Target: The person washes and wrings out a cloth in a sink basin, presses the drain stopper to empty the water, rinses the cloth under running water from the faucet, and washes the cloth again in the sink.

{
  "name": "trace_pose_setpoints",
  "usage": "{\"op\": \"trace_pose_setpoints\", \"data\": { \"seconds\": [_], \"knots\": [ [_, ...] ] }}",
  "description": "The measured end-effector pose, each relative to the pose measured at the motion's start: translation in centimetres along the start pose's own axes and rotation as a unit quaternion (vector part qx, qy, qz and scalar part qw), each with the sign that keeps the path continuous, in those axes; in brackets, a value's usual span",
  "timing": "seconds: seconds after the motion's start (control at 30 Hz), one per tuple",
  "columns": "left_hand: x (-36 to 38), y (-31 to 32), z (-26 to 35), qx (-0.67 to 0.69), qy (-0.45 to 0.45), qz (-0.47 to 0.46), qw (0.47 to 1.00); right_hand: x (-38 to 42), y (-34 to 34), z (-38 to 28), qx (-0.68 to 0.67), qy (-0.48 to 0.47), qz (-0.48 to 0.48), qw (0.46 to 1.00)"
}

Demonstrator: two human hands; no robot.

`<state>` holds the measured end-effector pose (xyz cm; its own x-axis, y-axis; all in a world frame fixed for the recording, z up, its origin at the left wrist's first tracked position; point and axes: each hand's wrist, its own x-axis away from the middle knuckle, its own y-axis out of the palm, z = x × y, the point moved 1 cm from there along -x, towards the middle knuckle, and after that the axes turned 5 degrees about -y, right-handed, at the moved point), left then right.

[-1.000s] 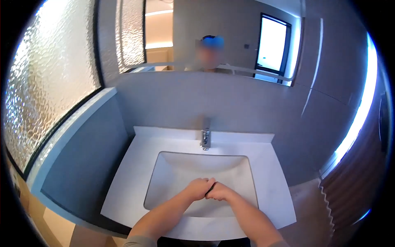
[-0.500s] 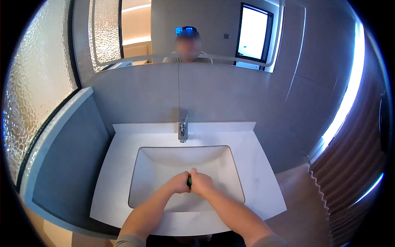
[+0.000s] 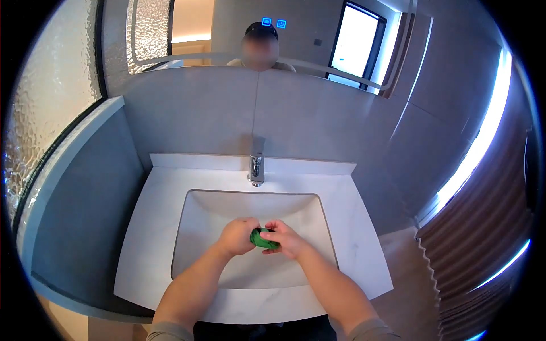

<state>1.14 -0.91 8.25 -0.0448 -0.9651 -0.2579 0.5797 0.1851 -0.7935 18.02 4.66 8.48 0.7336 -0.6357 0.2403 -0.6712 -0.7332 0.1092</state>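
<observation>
Grey wall [image 3: 193,113] panels frame a washroom, where a white, faintly veined worktop [image 3: 145,244] carries a sunken rectangular basin [image 3: 307,210] and, at the far edge, a chrome tap [image 3: 256,170]. Two bare forearms, with grey-brown sleeves [image 3: 170,331] at the near side, reach over the basin from left and right. Between the hands, above the middle of the basin and nearer than the tap, is a small green bundle [image 3: 263,240] with a dark patch near its top; its exact nature cannot be made out. On the left, the left hand [image 3: 238,236] has its grip curled closed against the bundle's left end, the fingertips partly hidden. On the right, the right hand [image 3: 284,238] has its grip pinching the bundle's right part, a thumb across the top and fingers bent around the far and near sides. Along the far wall, a mirror [image 3: 307,34] shows a person in a dark cap [image 3: 260,29], two lit blue icons [image 3: 274,23] and, to the right, a bright dark-framed doorway [image 3: 358,45]. Rippled glass [image 3: 51,113] stands at far left above a grey half-wall [image 3: 85,216]. At right, a bright vertical strip [image 3: 478,148] runs beside a pleated brown curtain [image 3: 483,244].
</observation>
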Motion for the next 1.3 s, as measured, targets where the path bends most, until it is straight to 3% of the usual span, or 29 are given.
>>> {"op": "trace_pose_setpoints", "data": {
  "seconds": [0.03, 0.07, 0.13, 0.17, 0.27, 0.3, 0.33, 0.47, 0.5, 0.57, 0.77, 0.83, 0.87, 0.9, 0.93, 0.97, 1.0, 1.07, 1.1, 1.17, 1.2, 1.27, 1.3],
  "knots": [
    [-0.2, 0.1, 0.4, -0.019, 0.024, -0.002, 1.0, 0.4, -0.1, -0.5, -0.102, 0.036, 0.03, 0.994],
    [-0.2, 0.3, 0.5, -0.016, 0.025, -0.003, 1.0, 0.8, -0.1, -1.0, -0.102, 0.037, 0.033, 0.994],
    [0.1, 0.7, 1.0, -0.032, 0.181, 0.016, 0.983, 1.6, 0.5, -1.8, -0.133, 0.126, -0.152, 0.971],
    [0.1, 0.8, 1.2, -0.031, 0.181, 0.017, 0.983, 1.8, 0.9, -2.3, -0.076, 0.166, -0.11, 0.977],
    [0.7, 0.8, 2.4, -0.059, 0.168, 0.02, 0.984, -0.2, -0.4, 0.4, -0.022, 0.175, -0.151, 0.973],
    [0.7, 1.0, 2.7, -0.11, 0.11, -0.016, 0.988, -0.2, 0.0, 0.5, -0.024, 0.173, -0.152, 0.973],
    [0.8, 1.1, 2.9, -0.16, 0.052, -0.052, 0.984, -0.3, 0.4, 0.7, 0.063, 0.158, -0.116, 0.979],
    [0.9, 2.4, 2.2, -0.197, -0.033, -0.102, 0.975, -0.8, 1.4, 1.1, 0.301, 0.105, -0.052, 0.946],
    [0.9, 2.5, 2.2, -0.197, -0.05, -0.121, 0.972, -1.0, 1.7, 1.6, 0.301, 0.103, -0.05, 0.947],
    [0.8, 2.3, 2.0, -0.196, -0.066, -0.14, 0.968, -1.3, 2.3, 2.8, 0.473, -0.058, 0.019, 0.879],
    [0.7, 1.2, 1.6, -0.134, -0.122, -0.172, 0.968, -0.5, 3.3, 1.1, 0.538, -0.002, 0.089, 0.838],
    [0.9, 0.6, 0.9, 0.062, -0.076, 0.003, 0.995, 0.1, 3.4, -0.3, 0.521, -0.037, 0.136, 0.842],
    [0.9, 0.5, 0.9, 0.064, -0.078, 0.008, 0.995, 0.3, 3.3, -1.0, 0.497, -0.069, 0.183, 0.846],
    [1.1, -0.3, 1.5, 0.238, -0.191, 0.013, 0.952, 0.4, 3.0, -0.9, 0.499, -0.071, 0.179, 0.845],
    [1.3, -0.7, 1.6, 0.4, -0.295, 0.017, 0.867, 0.6, 2.8, -0.6, 0.439, -0.116, 0.204, 0.867],
    [1.2, -0.2, 0.7, 0.51, -0.322, 0.006, 0.797, 0.8, 2.6, -0.4, 0.373, -0.159, 0.228, 0.885],
    [1.3, -0.5, 0.5, 0.508, -0.324, 0.006, 0.798, 0.7, 2.4, -0.3, 0.37, -0.158, 0.228, 0.886],
    [1.1, -0.8, 0.7, 0.661, -0.338, -0.108, 0.661, 0.5, 2.0, 0.0, 0.314, -0.183, 0.222, 0.905],
    [1.0, -0.4, 0.8, 0.66, -0.339, -0.11, 0.662, 0.5, 1.7, -0.1, 0.312, -0.183, 0.224, 0.905],
    [0.8, 0.7, 0.9, 0.581, -0.297, -0.028, 0.757, 0.6, 1.3, -0.4, 0.329, -0.255, 0.19, 0.889],
    [0.8, 0.9, 0.8, 0.58, -0.299, -0.031, 0.757, 0.4, 0.7, -0.2, 0.327, -0.252, 0.192, 0.89],
    [0.9, 0.6, 0.4, 0.599, -0.26, 0.039, 0.756, -0.1, -0.6, 0.1, 0.419, -0.333, 0.192, 0.823],
    [0.8, 0.7, -0.2, 0.61, -0.23, 0.047, 0.757, 0.7, -0.1, -1.5, 0.331, -0.263, 0.141, 0.896]
  ]
}}
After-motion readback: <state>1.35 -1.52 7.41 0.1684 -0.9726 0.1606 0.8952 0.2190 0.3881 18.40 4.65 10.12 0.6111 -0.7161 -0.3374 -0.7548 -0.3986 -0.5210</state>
